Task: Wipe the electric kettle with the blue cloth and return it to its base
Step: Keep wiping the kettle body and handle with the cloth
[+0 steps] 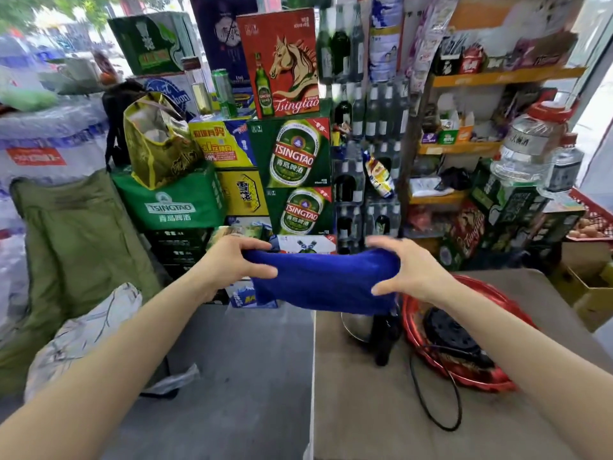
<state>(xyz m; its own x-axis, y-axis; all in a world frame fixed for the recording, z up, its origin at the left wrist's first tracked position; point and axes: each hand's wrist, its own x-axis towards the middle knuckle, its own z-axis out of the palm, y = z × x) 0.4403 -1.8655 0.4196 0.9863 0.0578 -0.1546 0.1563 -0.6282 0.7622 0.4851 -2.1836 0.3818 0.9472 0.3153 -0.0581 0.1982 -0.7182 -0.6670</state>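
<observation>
Both hands hold the blue cloth point(323, 282) stretched out in the air above the table. My left hand point(237, 260) grips its left end and my right hand point(403, 270) grips its right end. Under the cloth stands the steel electric kettle point(358, 327) with its black handle point(384, 340); the cloth hides its upper part. The black round base point(447, 333) lies in a red basket point(471, 380) to the right of the kettle, partly behind my right forearm. Its black cord point(431, 403) loops over the table.
The brown table top point(381, 426) meets a grey surface point(248, 376) on the left. Stacked beer cartons point(298, 154) rise beyond the table, with bottle shelves point(464, 147) at the right. A green folded chair point(76, 247) and a white bag point(83, 333) sit at the left.
</observation>
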